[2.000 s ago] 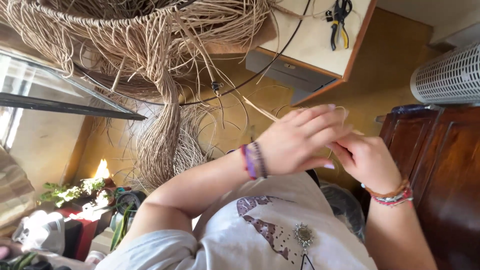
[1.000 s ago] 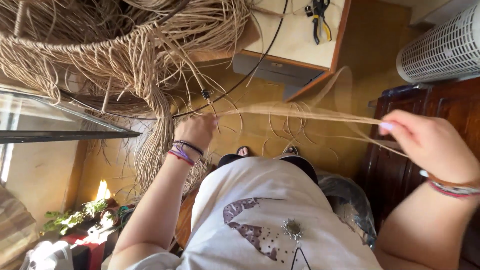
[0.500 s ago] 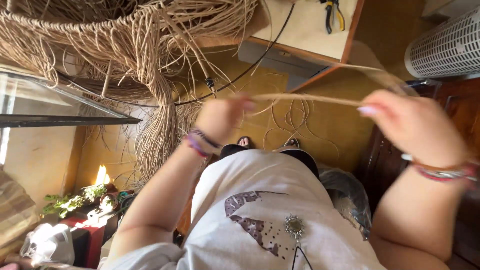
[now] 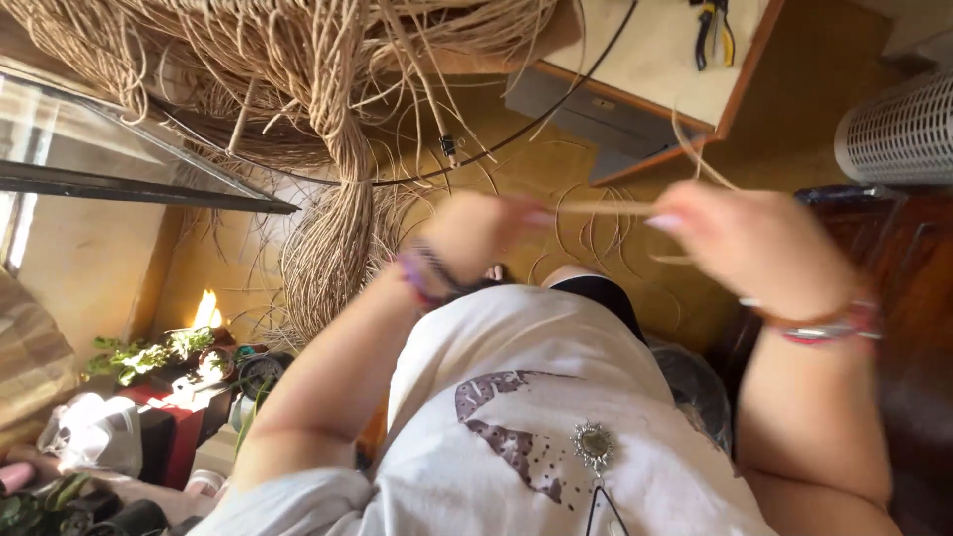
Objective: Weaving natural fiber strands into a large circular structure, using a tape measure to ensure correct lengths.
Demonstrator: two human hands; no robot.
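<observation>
Both hands have drawn closer together since half a second ago, and the strand between them is now shorter and sits level in front of the chest. Left hand [image 4: 475, 230] is closed, its fingertips pinched on one end of the pale straw-coloured strand [image 4: 596, 209]; a band of purple and dark bracelets [image 4: 422, 273] circles that wrist. Right hand [image 4: 751, 246] is also closed, fingers curled with thumb and forefinger gripping the other end of the strand, and loose ends curve up past it. Red and pink bracelets [image 4: 824, 326] ring the right wrist. Both hands are blurred by motion, so finer finger detail cannot be told.

Beyond the hands, a thick bundle of the same fibre [image 4: 338, 199] hangs from a tangled heap along the top of the view. A pale surface with a wooden edge [image 4: 660, 60] carries a pair of pliers with yellow and black handles [image 4: 717, 30]. A black cable [image 4: 516, 134] runs beneath it. A white perforated heater [image 4: 898, 129] stands at far right, and green plants [image 4: 149, 352] sit at lower left.
</observation>
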